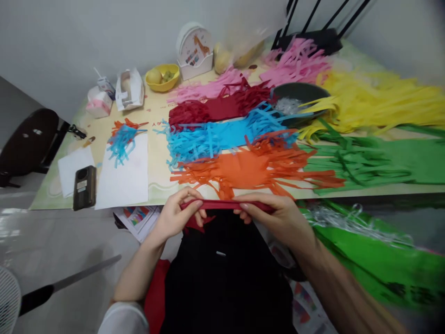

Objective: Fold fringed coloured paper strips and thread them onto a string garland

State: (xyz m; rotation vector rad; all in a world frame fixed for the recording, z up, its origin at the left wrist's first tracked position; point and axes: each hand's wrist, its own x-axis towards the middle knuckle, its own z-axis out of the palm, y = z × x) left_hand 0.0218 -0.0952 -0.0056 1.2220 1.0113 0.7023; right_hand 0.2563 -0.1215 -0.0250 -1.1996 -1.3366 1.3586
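Both hands hold a folded strip of dark red paper (pixel 222 204) level just below the table's front edge, over my black lap. My left hand (pixel 177 214) pinches its left end, fingers closed. My right hand (pixel 278 217) grips the right end, fingers curled over it. Beyond the strip lies a pile of fringed orange paper (pixel 250 170), with fringed blue paper (pixel 222 137) and dark red paper (pixel 219 109) behind it.
Green (pixel 375 162), yellow (pixel 378 104) and pink (pixel 295 62) fringed paper cover the table's right and back, around a dark bowl (pixel 302 93). At left lie white sheets (pixel 123 178), a black device (pixel 84 187), and blue and orange scraps (pixel 121 139). More green paper (pixel 375 264) hangs at lower right.
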